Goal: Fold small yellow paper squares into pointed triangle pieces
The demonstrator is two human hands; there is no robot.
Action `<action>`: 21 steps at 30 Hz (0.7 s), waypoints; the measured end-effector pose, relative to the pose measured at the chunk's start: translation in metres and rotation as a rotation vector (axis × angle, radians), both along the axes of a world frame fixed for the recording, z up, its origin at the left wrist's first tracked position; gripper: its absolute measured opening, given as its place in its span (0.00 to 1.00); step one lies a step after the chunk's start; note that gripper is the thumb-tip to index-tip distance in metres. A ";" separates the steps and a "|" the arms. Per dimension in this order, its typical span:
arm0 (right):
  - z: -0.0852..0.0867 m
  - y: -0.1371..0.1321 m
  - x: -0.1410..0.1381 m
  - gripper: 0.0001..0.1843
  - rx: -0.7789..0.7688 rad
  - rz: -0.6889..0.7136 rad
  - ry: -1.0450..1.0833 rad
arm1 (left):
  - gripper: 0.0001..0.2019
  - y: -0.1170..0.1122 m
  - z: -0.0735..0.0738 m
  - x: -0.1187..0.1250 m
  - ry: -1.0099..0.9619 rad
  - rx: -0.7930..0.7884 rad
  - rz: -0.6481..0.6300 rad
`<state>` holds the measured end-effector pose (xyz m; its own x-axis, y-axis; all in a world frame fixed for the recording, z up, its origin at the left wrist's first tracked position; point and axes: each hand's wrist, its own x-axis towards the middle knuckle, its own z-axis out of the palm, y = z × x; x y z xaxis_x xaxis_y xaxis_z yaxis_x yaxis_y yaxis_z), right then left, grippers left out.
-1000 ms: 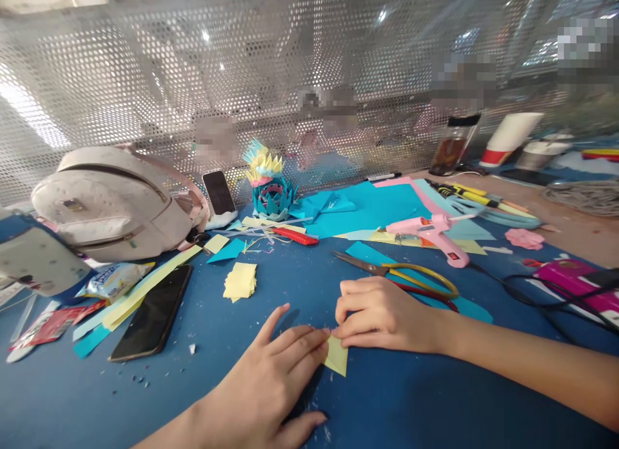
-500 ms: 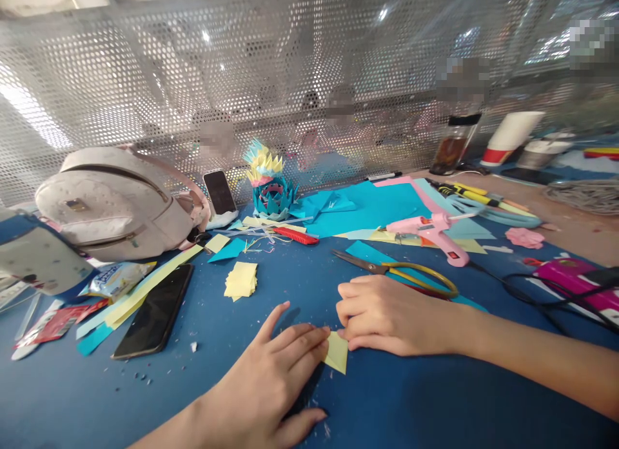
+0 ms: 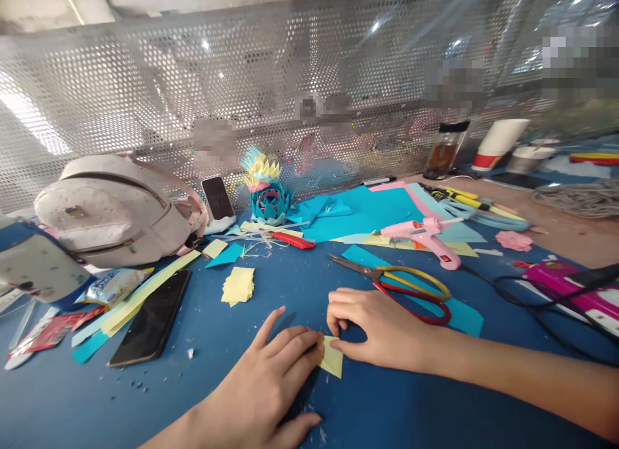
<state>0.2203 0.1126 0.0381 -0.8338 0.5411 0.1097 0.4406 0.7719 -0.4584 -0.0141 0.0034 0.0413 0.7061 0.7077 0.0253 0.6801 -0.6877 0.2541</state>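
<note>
A small piece of pale yellow paper [image 3: 331,360] lies on the blue tabletop between my hands, showing a pointed lower corner. My left hand [image 3: 271,378] rests flat over its left side, fingers stretched out and fingertips pressing it down, thumb spread toward me. At the upper right edge of the paper, my right hand [image 3: 377,326] has its fingers curled, with thumb and index finger pinching at the edge. Just behind the right hand lie scissors [image 3: 396,278] with yellow and red handles. A stack of yellow paper squares [image 3: 238,286] sits farther off, left of centre.
A pink glue gun [image 3: 425,236], red cutter [image 3: 293,240] and blue paper sheets [image 3: 358,210] lie beyond. Behind them stands a folded-paper figure [image 3: 268,191]. Leftward are a phone [image 3: 152,320], snack packet [image 3: 113,286] and backpack [image 3: 111,210]. A magenta device [image 3: 565,291] with black cable lies right.
My right hand's thumb and fingers have opened a gap between them while its tips stay at the paper's edge. My left hand keeps pressing. The view has shifted slightly.
</note>
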 end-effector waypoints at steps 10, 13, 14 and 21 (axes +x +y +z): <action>-0.008 -0.012 0.000 0.07 0.253 0.055 0.118 | 0.29 -0.001 0.001 -0.002 -0.059 0.017 -0.009; -0.007 -0.012 0.002 0.13 0.384 0.138 0.098 | 0.30 -0.001 0.000 -0.002 -0.063 0.015 -0.014; -0.006 -0.011 0.002 0.15 0.430 0.184 0.089 | 0.30 -0.001 0.000 -0.002 -0.064 0.019 -0.015; 0.013 -0.001 0.010 0.18 0.488 0.462 -0.017 | 0.30 -0.001 -0.002 -0.003 -0.071 0.006 -0.012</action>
